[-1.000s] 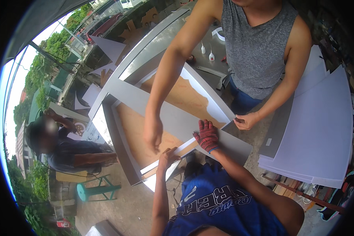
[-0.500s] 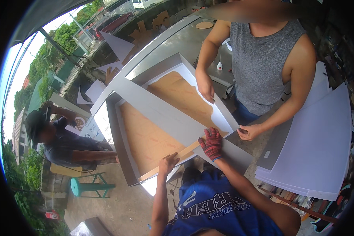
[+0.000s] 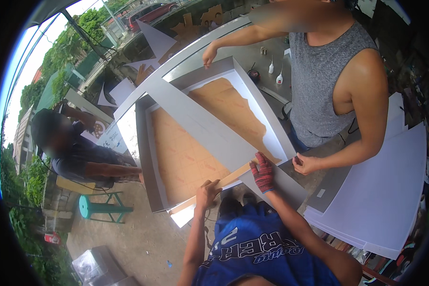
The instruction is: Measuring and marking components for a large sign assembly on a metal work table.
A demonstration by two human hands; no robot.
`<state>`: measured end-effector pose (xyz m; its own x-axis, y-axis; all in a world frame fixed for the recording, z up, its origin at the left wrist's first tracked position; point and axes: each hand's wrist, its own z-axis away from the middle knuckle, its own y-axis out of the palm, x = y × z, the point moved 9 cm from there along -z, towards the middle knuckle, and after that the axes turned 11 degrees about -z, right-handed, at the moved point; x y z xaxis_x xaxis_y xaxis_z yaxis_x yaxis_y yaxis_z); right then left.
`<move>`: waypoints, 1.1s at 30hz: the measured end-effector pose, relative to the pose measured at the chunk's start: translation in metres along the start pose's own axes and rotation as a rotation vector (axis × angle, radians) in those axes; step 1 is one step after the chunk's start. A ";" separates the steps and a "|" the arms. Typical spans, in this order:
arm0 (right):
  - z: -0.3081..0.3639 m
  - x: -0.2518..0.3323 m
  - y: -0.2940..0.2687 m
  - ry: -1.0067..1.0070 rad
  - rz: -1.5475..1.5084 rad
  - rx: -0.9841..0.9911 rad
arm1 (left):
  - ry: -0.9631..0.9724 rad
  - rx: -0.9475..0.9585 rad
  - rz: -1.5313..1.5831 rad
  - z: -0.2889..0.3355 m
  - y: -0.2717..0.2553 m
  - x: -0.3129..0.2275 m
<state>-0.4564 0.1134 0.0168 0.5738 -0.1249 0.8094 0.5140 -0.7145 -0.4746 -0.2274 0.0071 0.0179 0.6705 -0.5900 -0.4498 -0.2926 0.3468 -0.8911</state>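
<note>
A large shallow tray-like box [image 3: 146, 157] has grey outer walls, white inner sides and a brown-paper-covered bottom [image 3: 181, 152]. A long grey panel [image 3: 200, 119] lies across it at a slant and sticks out past the near side. Along the near edge runs a narrow brown strip [image 3: 233, 177]. My bare left hand [image 3: 208, 193] is closed round that strip, thumb on top. My right hand [image 3: 263, 176], in a red and black knit glove, grips near the strip's right end beside the panel; its fingertips reach over the edge and their undersides are hidden.
Across the box a person in a grey sleeveless shirt [image 3: 324, 86] holds the right corner. Another person in dark clothes [image 3: 95, 162] has a hand at the left wall. A green stool [image 3: 105, 208], white sheets [image 3: 372, 190], glue bottles [image 3: 279, 77] and a plastic-wrapped bundle [image 3: 93, 267] stand around.
The gloved right hand has drawn its fingers in at the strip's end. The person across has moved one hand from the right wall to beyond the box's far corner. My view has shifted.
</note>
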 end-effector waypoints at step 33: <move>0.013 -0.056 0.059 -0.066 0.528 0.391 | -0.423 -0.077 0.465 0.004 0.032 0.064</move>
<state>-0.4500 0.0870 -0.0606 0.8438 -0.3384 0.4164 0.3392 -0.2651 -0.9026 -0.1915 -0.0164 -0.0395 0.6683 -0.0461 -0.7425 -0.6558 0.4346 -0.6173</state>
